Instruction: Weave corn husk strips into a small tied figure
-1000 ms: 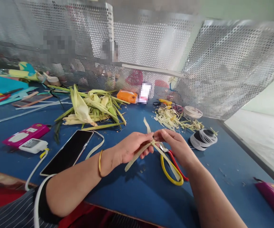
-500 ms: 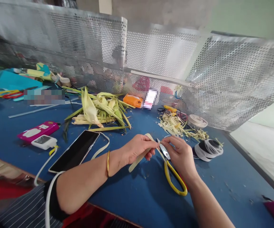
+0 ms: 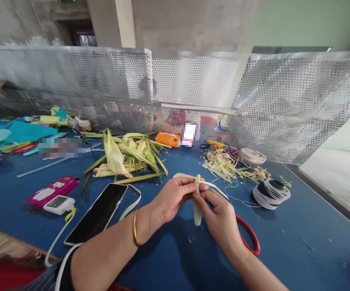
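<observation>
My left hand (image 3: 175,198) is closed in a pinch on a pale yellow leaf strip (image 3: 197,210) that is folded or knotted near its top. My right hand (image 3: 219,218) is closed too, its fingers pinching the same strip just below the knot. A red scissor handle (image 3: 250,238) curves out from under my right hand; whether that hand grips the scissors is hidden. A thin white thread (image 3: 238,199) trails from the strip toward a black and white spool (image 3: 271,193). Both hands hover just above the blue table (image 3: 169,250).
A pile of green corn husks (image 3: 126,155) lies behind my left hand, trimmed scraps (image 3: 226,165) at back right. A dark phone (image 3: 98,212), a pink case (image 3: 52,190), a white device (image 3: 56,204) and an orange box (image 3: 168,139) lie around. A perforated metal screen (image 3: 193,89) walls the back.
The strip was held out long beside the scissor blades; now it is bunched into a knot between both pinches. The scissors have slipped under my right hand. The camera tilted up.
</observation>
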`<action>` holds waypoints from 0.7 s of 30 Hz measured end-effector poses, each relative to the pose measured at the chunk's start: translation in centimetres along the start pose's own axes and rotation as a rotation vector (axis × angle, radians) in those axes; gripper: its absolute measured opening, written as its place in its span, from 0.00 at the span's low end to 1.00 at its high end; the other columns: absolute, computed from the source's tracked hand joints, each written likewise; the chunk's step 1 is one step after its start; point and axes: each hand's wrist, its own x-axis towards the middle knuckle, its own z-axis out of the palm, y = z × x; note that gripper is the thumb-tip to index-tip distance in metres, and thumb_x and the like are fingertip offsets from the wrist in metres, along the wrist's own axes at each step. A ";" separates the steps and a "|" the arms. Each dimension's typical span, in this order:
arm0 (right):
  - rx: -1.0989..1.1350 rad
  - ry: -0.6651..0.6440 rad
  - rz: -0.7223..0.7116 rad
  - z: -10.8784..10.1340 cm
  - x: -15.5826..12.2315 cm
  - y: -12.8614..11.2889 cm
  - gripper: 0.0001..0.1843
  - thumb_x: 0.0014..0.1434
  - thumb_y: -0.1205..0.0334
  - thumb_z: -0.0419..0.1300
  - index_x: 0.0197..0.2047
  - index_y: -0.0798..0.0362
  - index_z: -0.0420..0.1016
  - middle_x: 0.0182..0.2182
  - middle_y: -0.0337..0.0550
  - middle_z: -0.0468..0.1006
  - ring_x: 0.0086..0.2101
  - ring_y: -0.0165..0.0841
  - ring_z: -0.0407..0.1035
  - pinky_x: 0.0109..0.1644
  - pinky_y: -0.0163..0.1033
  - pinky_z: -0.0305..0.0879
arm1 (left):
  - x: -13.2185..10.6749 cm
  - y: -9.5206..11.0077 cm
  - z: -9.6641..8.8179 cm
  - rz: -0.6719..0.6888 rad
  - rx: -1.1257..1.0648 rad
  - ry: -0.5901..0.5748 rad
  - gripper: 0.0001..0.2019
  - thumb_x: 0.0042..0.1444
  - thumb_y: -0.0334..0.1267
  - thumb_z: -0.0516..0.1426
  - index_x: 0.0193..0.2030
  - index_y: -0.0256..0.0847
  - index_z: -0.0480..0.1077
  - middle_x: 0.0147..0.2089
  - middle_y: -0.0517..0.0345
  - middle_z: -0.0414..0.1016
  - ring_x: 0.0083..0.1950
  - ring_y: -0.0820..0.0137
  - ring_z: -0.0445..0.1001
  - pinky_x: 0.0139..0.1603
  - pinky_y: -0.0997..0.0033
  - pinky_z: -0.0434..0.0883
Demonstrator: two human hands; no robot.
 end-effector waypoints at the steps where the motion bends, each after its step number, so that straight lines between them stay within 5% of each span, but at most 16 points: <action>1: 0.023 0.011 -0.013 0.1 -0.1 0.0 0.15 0.66 0.55 0.54 0.29 0.50 0.72 0.31 0.41 0.76 0.32 0.34 0.70 0.36 0.37 0.62 | 0.0 -0.1 0.0 0.006 0.007 -0.002 0.10 0.45 0.37 0.68 0.34 0.33 0.80 0.36 0.49 0.80 0.40 0.69 0.75 0.44 0.73 0.69; 14: 0.001 -0.018 -0.136 -0.1 -0.3 -0.4 0.14 0.66 0.59 0.53 0.28 0.49 0.68 0.31 0.42 0.75 0.36 0.36 0.70 0.43 0.40 0.63 | 0.2 -0.2 0.0 0.005 0.012 0.052 0.11 0.43 0.39 0.69 0.30 0.33 0.79 0.32 0.53 0.78 0.35 0.72 0.73 0.40 0.74 0.68; 18: -0.204 0.168 -0.206 -1.3 -0.1 -0.3 0.10 0.66 0.58 0.53 0.34 0.49 0.72 0.35 0.43 0.77 0.38 0.37 0.71 0.45 0.41 0.60 | 0.1 0.5 -0.2 -0.011 -0.023 0.065 0.10 0.45 0.37 0.67 0.34 0.33 0.78 0.33 0.54 0.77 0.35 0.72 0.74 0.41 0.73 0.70; 21: -0.256 0.244 -0.110 -2.0 0.5 0.3 0.10 0.64 0.52 0.56 0.38 0.49 0.73 0.37 0.44 0.79 0.39 0.39 0.71 0.44 0.42 0.61 | 0.0 0.8 -0.2 -0.079 -0.004 0.055 0.13 0.47 0.37 0.66 0.39 0.35 0.77 0.32 0.55 0.75 0.34 0.72 0.73 0.39 0.71 0.70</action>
